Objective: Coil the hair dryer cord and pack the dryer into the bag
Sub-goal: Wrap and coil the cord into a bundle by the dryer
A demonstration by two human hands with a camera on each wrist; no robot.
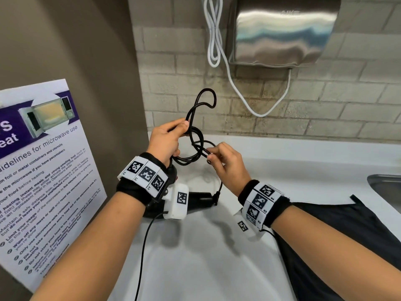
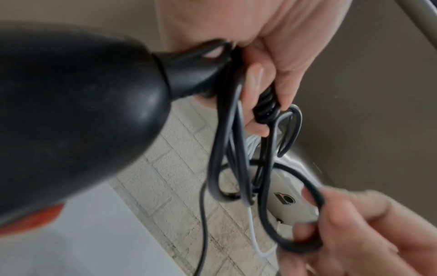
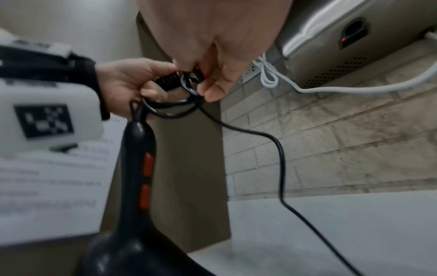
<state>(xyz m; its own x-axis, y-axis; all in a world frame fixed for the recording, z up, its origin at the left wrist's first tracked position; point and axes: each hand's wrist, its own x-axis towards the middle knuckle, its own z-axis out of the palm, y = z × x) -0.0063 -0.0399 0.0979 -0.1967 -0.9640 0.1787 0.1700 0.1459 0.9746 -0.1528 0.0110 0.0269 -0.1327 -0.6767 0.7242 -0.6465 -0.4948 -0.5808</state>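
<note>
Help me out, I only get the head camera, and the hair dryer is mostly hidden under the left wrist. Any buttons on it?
Observer: Yes. The right wrist view shows two orange-red switches one above the other on the handle of the hair dryer.
Visitor: What exactly is the left hand gripping?
Observer: The left hand holds loops of the cord together with the ribbed sleeve at the cord's dryer end.
Visitor: And that steel box on the wall, is it switched on?
Observer: From below, the steel box shows a small red light in a dark window. I cannot tell whether it is blowing.
</note>
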